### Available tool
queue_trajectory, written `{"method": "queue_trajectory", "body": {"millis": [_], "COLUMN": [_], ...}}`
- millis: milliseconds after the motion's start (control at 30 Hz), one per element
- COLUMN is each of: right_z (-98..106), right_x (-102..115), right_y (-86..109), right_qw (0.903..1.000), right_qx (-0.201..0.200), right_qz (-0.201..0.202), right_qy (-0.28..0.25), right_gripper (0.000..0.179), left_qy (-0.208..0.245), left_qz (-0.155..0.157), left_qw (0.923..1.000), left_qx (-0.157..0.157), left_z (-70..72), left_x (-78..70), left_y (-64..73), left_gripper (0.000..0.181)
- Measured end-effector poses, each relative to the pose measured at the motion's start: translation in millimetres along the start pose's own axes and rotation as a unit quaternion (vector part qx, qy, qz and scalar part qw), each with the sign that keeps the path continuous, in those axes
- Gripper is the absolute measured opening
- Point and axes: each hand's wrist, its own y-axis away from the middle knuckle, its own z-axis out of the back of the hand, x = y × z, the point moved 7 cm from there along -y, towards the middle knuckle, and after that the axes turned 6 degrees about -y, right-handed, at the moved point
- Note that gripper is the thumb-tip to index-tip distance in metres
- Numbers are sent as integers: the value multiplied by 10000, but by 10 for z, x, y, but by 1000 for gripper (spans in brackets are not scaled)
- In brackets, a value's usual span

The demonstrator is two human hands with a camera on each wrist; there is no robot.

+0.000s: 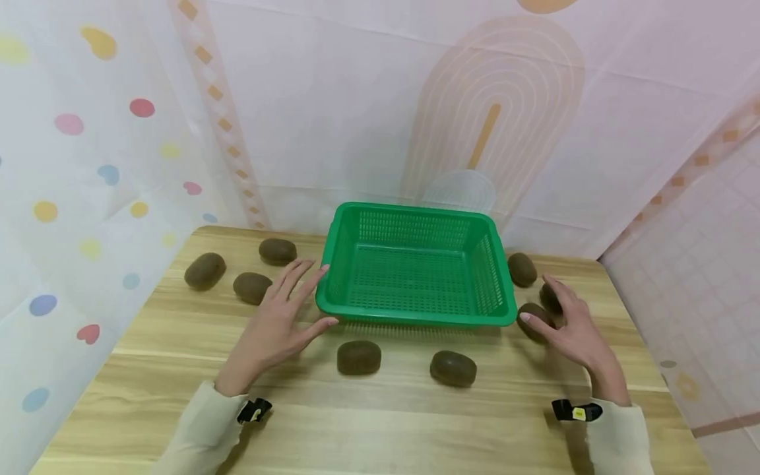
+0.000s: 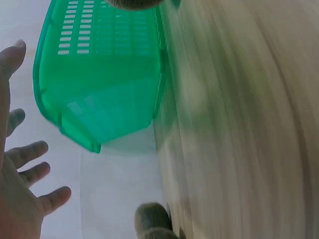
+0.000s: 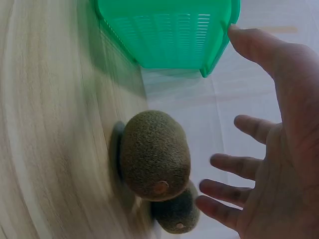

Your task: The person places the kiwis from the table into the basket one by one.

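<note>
A green plastic basket [image 1: 415, 316] with slotted walls stands on the wooden table, and only its own mesh bottom shows inside. My left hand [image 1: 282, 323] hovers with spread fingers beside the basket's left rim, close to a brown kiwi [image 1: 252, 288]. Over on the right, my right hand [image 1: 572, 326] is held above two kiwis, one kiwi [image 1: 532, 322] near the thumb and another kiwi [image 1: 550, 300] partly hidden under the fingers. In the right wrist view the palm faces a fuzzy kiwi [image 3: 155, 155], with the fingers apart from it.
Two more kiwis lie left, an outer kiwi [image 1: 205, 271] and a kiwi [image 1: 278, 251] farther back. In front of the basket sit a kiwi [image 1: 359, 357] and a kiwi [image 1: 454, 368]. Another kiwi [image 1: 522, 269] is by its right wall. A patterned cloth [image 1: 332, 132] hangs behind the table [image 1: 380, 435].
</note>
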Motion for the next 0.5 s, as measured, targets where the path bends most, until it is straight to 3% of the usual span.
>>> {"method": "queue_trajectory", "body": {"millis": [233, 500], "right_z": [-115, -207], "right_x": [-47, -96], "right_y": [-1, -24], "right_qw": [9989, 9984], "right_qx": [448, 542], "right_qz": [-50, -11], "right_qy": [-91, 132], "right_gripper": [90, 81], "left_qy": [209, 341], "left_qz": [-611, -1179], "left_qw": [9964, 9880], "left_qx": [-540, -939], "left_z": [-46, -55], "left_x": [-171, -337], "left_y": [-88, -126], "left_gripper": [70, 39]}}
